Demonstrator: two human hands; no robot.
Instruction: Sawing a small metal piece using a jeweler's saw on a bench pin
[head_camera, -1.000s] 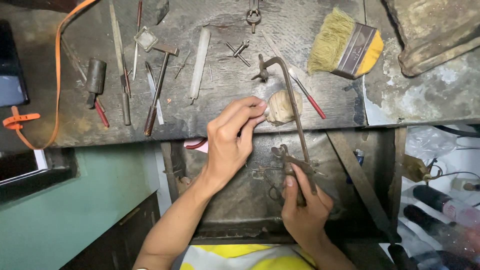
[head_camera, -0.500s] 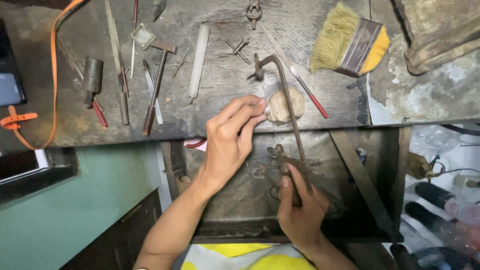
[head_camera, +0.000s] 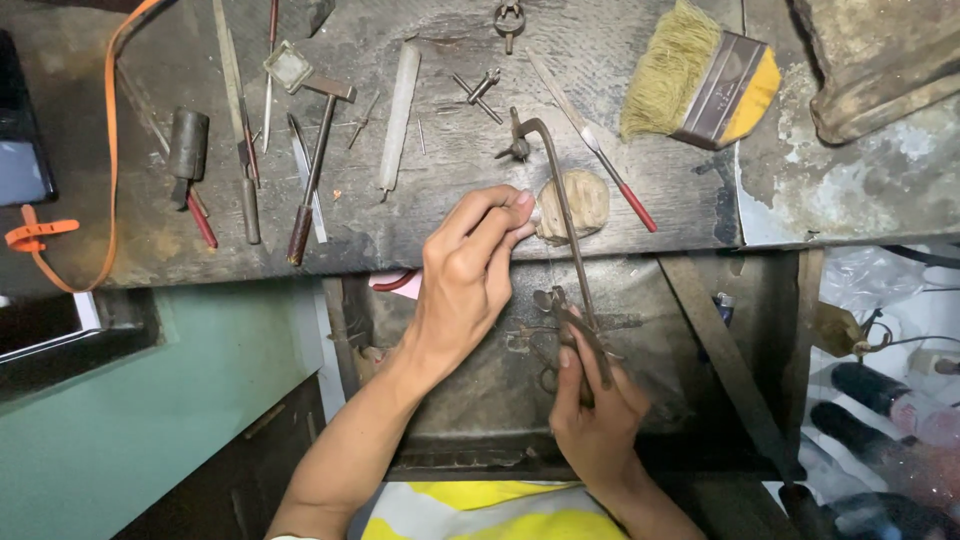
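Two bare hands work at the front edge of a worn, dark wooden bench (head_camera: 420, 230). The left hand (head_camera: 470, 290) has its fingers (head_camera: 505, 215) pinched narrowly together, pressing something too small to tell against a rounded wooden peg (head_camera: 585, 205) at the bench edge. The right hand (head_camera: 590, 410), below the edge, is closed around the handle of a jeweller's saw (head_camera: 565, 215), whose rusty frame rises upright beside the peg. Farther out lie a small hammer (head_camera: 315, 150), files (head_camera: 245, 150), a white stick (head_camera: 398, 115) and a yellow-handled brush (head_camera: 705, 80).
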